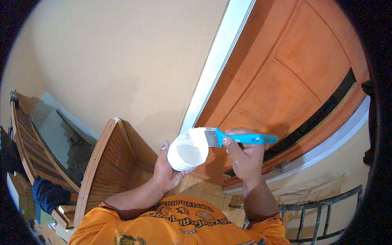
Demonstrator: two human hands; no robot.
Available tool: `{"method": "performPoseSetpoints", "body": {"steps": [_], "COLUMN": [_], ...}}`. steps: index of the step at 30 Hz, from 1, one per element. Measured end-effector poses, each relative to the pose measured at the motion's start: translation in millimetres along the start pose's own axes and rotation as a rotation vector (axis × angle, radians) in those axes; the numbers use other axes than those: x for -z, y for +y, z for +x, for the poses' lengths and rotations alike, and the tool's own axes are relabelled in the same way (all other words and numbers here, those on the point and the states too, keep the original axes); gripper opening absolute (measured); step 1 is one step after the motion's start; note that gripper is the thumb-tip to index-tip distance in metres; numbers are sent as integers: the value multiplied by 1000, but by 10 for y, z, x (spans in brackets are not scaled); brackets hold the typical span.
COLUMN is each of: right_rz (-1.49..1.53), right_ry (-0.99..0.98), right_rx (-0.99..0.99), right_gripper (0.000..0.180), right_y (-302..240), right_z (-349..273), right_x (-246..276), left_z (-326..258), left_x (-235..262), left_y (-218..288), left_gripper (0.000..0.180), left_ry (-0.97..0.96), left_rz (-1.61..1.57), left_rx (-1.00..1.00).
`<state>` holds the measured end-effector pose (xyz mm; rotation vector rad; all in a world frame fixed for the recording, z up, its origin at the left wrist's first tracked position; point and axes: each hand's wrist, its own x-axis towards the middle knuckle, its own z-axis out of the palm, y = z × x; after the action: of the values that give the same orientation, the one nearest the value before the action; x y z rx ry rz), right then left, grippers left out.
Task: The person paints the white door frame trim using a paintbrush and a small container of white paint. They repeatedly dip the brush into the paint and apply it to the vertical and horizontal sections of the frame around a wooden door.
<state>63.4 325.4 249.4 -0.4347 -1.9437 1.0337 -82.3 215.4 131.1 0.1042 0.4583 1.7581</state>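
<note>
Centre frame: left hand [165,171] grips white paint cup [188,150]. Right hand [244,157] clasps blue-handled brush [241,138], long axis horizontal, bristles left, apparently touching cup rim. Orange door [294,77] behind.

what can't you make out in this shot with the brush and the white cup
Head view only:
- Brush bristles: tips lie over the cup mouth, white on white, so their end cannot be told.
- Cup contents: too pale and blurred to tell a level.
- Left hand fingers: mostly hidden behind the cup.
- Door: its far end is cut off by the dark fisheye rim.
- Things at lower left: too small and dark.
</note>
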Motion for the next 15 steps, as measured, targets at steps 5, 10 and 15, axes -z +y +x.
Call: {"method": "performPoseSetpoints", "body": {"steps": [5,10,15], "right_rz": [372,873,854], "right_ry": [96,300,376], "right_rx": [-307,-544,-213], "right_gripper": [13,8,12], "right_y": [213,461,577], "right_z": [-42,-201,3], "right_x": [-59,-247,-228], "left_z": [-44,-36,-22], "left_x": [-4,27,67], "left_y": [22,69,117], "left_gripper": [70,69,68], "left_ry": [103,77,146], "left_rz": [30,27,7], "left_rx": [8,29,-6]}}
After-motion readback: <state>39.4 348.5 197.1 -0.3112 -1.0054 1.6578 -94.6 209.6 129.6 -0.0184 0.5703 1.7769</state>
